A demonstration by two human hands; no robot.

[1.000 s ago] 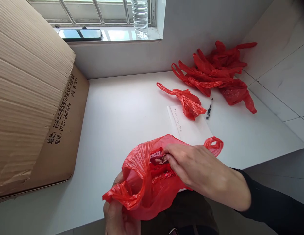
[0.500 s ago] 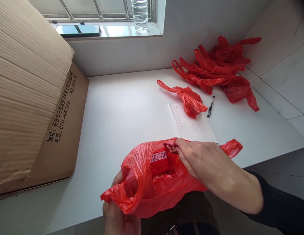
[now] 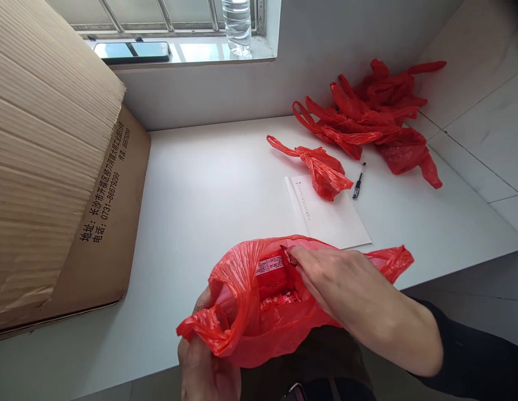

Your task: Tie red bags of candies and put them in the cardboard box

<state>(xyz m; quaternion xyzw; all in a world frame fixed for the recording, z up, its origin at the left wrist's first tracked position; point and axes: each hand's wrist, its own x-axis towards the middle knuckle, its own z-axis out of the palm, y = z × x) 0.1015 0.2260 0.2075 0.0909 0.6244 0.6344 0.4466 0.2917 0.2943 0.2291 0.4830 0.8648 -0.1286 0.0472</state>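
A red plastic bag (image 3: 242, 273) gapes open at the front edge of the table. My left hand (image 3: 204, 362) is closed on the bag's left handle, its fingers partly behind the plastic. Into the bag's mouth reaches my right hand (image 3: 330, 273), pinching the end of a dark red printed packet (image 3: 291, 258); the rest of that packet is hidden by the hand. Deeper in the bag lie a red packet with a white label (image 3: 270, 266) and a small shiny red wrapped piece (image 3: 279, 301).
A large cardboard box (image 3: 108, 206) stands at left. On the white table (image 3: 200, 184) lie a notebook (image 3: 334, 223), a small red bag (image 3: 323, 170), a pen (image 3: 359, 181) and several heaped red bags (image 3: 367, 117). The windowsill holds a phone (image 3: 133, 51) and a water bottle (image 3: 237, 28).
My right hand has moved slightly lower into the bag with the packet, less of which now shows. The left hand and the bag's handle have shifted a little to the right.
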